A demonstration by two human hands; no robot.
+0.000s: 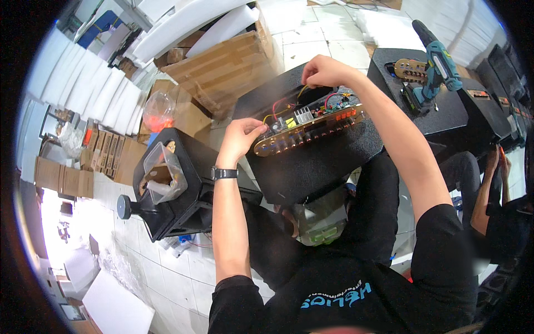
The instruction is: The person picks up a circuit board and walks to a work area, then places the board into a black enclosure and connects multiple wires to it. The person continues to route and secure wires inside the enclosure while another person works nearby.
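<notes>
A black speaker cabinet (311, 170) lies in front of me. Across its opening rests an amplifier panel (308, 131) with a gold face, knobs, orange switches and an exposed circuit board with a silver heat sink. My left hand (242, 138), wearing a black watch, is closed at the panel's left end. A yellow wire leads to its fingertips, which hide whatever they pinch. Above the far edge of the opening, my right hand (325, 72) pinches a thin yellow wire (301, 93). Red wires (276, 106) loop between the board and the cabinet's inside.
A cordless drill (436, 72) stands on another black cabinet at right, beside a gold panel (410, 69). At left, a clear plastic tub (166, 177) sits on a black cabinet (192, 161). A large cardboard box (222, 69) stands behind. Another person's hands (498, 161) are at far right.
</notes>
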